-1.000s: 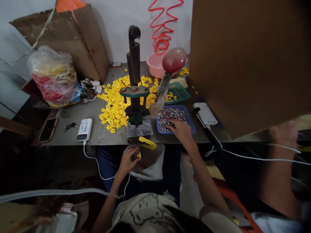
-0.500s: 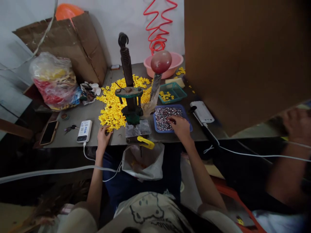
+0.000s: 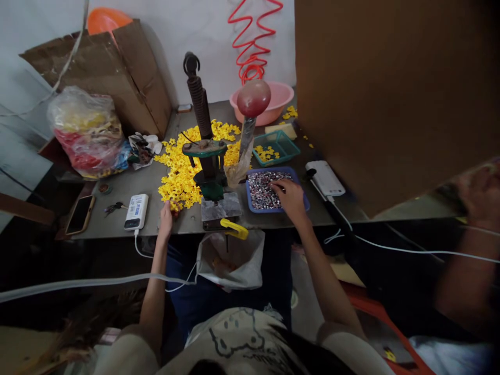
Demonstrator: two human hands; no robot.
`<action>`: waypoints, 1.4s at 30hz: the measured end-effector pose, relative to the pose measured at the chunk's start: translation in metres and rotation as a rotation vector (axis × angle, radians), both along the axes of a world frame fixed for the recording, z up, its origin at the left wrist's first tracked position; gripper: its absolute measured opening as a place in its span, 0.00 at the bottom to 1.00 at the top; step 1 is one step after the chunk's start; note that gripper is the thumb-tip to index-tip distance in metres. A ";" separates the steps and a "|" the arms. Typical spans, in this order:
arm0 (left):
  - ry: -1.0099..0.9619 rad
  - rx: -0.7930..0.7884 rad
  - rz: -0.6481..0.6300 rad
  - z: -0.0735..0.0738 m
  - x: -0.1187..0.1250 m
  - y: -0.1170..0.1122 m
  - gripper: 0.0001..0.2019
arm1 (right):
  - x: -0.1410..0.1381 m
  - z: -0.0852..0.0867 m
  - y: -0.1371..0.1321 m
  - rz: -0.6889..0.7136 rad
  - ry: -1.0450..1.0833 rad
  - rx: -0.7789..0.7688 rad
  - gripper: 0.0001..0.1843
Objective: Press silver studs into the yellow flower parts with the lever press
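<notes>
Resting released on a blue plastic tray [image 3: 307, 204], the right hand [image 3: 291, 199] is spreading its fingers [image 3: 275, 186] over a layer of small glittering pieces [image 3: 263, 191], clenching nothing. Reaching across the near table edge, the left hand [image 3: 166, 221] is bunching its fingertips [image 3: 167, 207] against the near rim of a heap of yellow plastic pieces [image 3: 187, 179]; any piece between them is too small to tell.

Spreading around an upright green-and-black hand press [image 3: 205, 148], that heap is filling the middle of a grey metal table [image 3: 183, 221], left of the blue plastic tray. Rising just right of the press column, a red-knobbed lever [image 3: 253, 98] is standing over the tray's far corner. Sitting almost at the near table edge, a steel base plate [image 3: 221, 207] is separating the two hands. Overhanging that edge, a yellow plastic clip [image 3: 233, 229] is pointing toward a white plastic bag [image 3: 230, 260] gaping open below.

Lying just left of the left hand, a white power bank [image 3: 136, 211] is sitting near a phone [image 3: 80, 214]. Leaving only a narrow gap beyond the tray's right rim, a white charger [image 3: 325, 178] is lying against a brown cardboard sheet [image 3: 390, 104] walling off the right side, with a co-worker's blurred hand [image 3: 478, 195] showing past it.
</notes>
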State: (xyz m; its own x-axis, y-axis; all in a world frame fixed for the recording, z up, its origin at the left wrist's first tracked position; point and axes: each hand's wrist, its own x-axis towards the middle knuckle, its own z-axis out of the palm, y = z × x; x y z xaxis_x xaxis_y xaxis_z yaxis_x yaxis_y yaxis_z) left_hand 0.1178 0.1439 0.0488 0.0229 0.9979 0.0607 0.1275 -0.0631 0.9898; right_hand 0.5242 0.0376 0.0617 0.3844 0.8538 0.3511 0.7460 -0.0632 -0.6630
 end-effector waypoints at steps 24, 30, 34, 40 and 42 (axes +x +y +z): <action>-0.220 -0.143 -0.186 0.020 0.048 -0.026 0.19 | -0.019 0.019 -0.009 -0.068 0.240 0.120 0.06; 0.102 0.069 -0.229 0.017 0.057 -0.050 0.24 | -0.087 0.041 -0.032 0.210 0.655 0.180 0.10; 0.047 0.065 -0.246 0.021 0.072 -0.067 0.27 | -0.145 0.037 -0.030 0.417 0.779 0.119 0.10; 0.090 0.228 -0.266 0.035 0.087 -0.079 0.19 | -0.179 0.014 -0.007 0.346 0.752 0.159 0.12; 0.102 0.221 -0.274 0.035 0.089 -0.079 0.18 | -0.178 0.013 -0.005 0.357 0.738 0.155 0.11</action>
State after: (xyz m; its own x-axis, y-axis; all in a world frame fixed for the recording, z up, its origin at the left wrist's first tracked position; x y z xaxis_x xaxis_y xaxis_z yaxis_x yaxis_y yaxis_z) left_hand 0.2068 0.0645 0.0835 0.3043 0.9171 0.2575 0.1734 -0.3191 0.9317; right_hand 0.3462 0.0327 0.0747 0.2769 0.9308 0.2386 0.0740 0.2269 -0.9711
